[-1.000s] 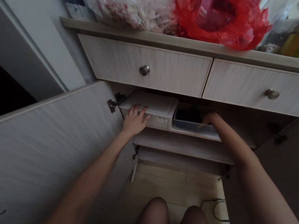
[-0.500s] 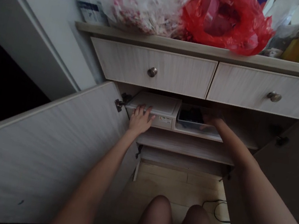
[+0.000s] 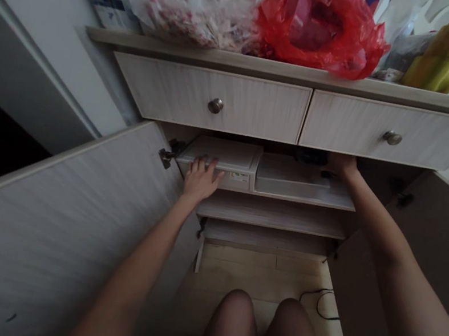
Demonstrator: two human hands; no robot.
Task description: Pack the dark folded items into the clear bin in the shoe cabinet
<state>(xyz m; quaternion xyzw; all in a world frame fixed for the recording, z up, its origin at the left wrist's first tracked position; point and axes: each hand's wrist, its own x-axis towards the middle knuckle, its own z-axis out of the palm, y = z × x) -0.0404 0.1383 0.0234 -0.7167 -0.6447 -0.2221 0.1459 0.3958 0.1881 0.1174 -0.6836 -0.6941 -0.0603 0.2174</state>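
Note:
My left hand rests with its fingers spread on the front top edge of a white storage box on the upper shelf of the open cabinet. Deeper in, under the right drawer, my right hand grips a dark item whose kind I cannot make out. Its fingers are partly hidden in shadow and behind the drawer edge. Below and to the left of that hand is a translucent plastic bin, beside the white box. A small black piece shows near the bin's right end.
Cabinet doors stand open at left and right. On the top lie a red plastic bag, a clear bag of pink-and-white pieces, a white bottle and a yellow package. A black cable lies on the floor.
My right hand has moved up and to the right, out of the translucent bin, and the dark item has moved with it. My left hand stays on the white box. The view has shifted slightly right.

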